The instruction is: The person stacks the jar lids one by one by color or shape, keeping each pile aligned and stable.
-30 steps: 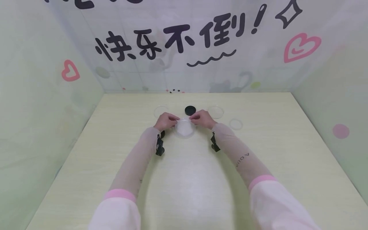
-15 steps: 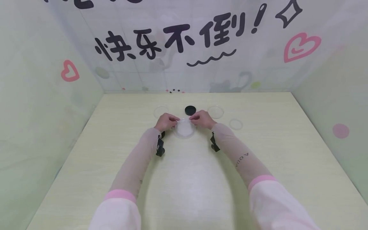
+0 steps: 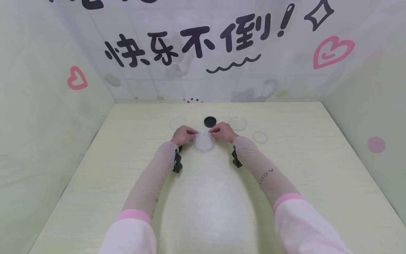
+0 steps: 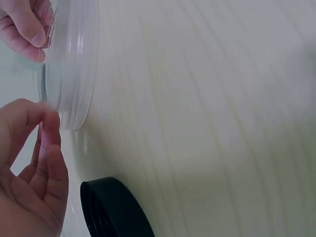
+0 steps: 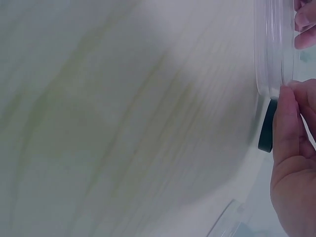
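In the middle of the far half of the table stands a low stack of clear round plastic dishes (image 3: 204, 143), seen side-on in both wrist views. My left hand (image 3: 184, 134) pinches the far left of the upper clear rim (image 4: 43, 81) between thumb and index finger. Opposite it, my right hand (image 3: 223, 131) pinches the same rim on the far right. The other left fingers (image 4: 57, 173) curl loosely below. Close to the left hand, a black round lid (image 4: 116, 207) lies on the table. Another black round lid (image 3: 210, 122) lies just behind the stack, partly showing past the right hand (image 5: 296, 133).
Thin clear round pieces lie flat around the hands: one at back left (image 3: 177, 123), one at back right (image 3: 238, 123), and a smaller ring (image 3: 260, 137) farther right. Printed walls enclose the pale wooden table (image 3: 203, 204) on the back and both sides.
The top of the clear stack showed a bright, tilted-looking face a second ago; now it looks flatter and more see-through. Both hands keep nearly the same place.
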`<state>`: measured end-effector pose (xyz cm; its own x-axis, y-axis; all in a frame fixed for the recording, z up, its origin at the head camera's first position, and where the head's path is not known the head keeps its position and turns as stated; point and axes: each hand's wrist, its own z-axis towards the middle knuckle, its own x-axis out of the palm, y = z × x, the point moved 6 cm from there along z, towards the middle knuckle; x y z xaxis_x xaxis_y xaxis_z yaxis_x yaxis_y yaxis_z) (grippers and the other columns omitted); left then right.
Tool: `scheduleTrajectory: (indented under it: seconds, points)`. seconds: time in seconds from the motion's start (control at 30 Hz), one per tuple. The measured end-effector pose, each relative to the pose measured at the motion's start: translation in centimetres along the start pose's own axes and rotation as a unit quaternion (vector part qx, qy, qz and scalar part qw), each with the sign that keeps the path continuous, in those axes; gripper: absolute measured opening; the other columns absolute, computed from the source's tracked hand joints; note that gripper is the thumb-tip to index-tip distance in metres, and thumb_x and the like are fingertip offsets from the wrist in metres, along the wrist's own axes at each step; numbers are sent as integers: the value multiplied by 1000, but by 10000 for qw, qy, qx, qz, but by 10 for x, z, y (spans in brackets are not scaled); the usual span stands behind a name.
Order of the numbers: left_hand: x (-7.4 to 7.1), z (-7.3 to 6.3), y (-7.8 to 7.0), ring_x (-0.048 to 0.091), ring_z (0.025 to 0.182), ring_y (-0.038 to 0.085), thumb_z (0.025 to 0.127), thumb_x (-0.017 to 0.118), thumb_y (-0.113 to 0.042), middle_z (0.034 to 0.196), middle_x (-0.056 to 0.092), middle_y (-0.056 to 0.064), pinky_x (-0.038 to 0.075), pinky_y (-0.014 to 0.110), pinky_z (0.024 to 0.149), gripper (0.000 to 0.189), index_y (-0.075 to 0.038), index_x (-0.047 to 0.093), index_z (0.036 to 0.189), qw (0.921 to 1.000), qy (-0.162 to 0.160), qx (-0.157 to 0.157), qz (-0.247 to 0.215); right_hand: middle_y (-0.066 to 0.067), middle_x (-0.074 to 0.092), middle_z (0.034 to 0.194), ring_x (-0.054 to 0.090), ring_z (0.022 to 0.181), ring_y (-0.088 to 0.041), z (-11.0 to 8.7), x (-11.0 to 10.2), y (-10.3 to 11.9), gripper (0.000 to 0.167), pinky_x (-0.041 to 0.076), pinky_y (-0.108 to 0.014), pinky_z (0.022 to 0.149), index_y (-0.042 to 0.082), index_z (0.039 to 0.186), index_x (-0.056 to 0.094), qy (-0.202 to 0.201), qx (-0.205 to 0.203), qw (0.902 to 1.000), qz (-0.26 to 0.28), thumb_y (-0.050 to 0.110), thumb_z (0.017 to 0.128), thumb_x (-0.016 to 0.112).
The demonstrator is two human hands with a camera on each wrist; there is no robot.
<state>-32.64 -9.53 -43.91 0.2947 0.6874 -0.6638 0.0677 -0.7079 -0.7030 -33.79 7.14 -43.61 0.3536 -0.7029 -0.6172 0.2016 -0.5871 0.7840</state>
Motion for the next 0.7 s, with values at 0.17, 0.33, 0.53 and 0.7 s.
scheduleTrajectory:
  seconds: [0.17,0.33,0.53,0.7]
  points:
    - [0,-2,-1,56,75,16,84,58,-14,91,64,6,41,23,61,21,-12,67,104,10000,-29,-45,73,-16,65,93,57,70,-13,-1,0,0,17,47,-21,63,-3,96,66,-24,-3,10000,17,2,80,61]
    - [-1,-2,-1,56,77,17,84,59,-14,96,64,7,41,23,64,22,-11,66,104,10000,-4,-30,53,-16,65,92,57,70,-15,-3,-2,4,17,47,-21,63,-4,95,66,-96,-79,9999,-54,2,80,61]
    - [-1,0,0,55,78,17,84,59,-14,96,64,8,42,23,65,21,-10,67,103,10000,13,43,8,-16,65,93,58,72,-16,-3,-2,5,16,47,-22,65,-3,95,66,-138,-84,9998,-133,2,81,61]
    - [-1,0,1,55,81,18,84,60,-14,99,63,8,42,25,69,21,-10,67,103,10000,-19,85,2,-16,64,93,59,75,-18,-3,-1,4,16,47,-22,67,-3,95,66,-140,-114,9998,-130,2,81,61]
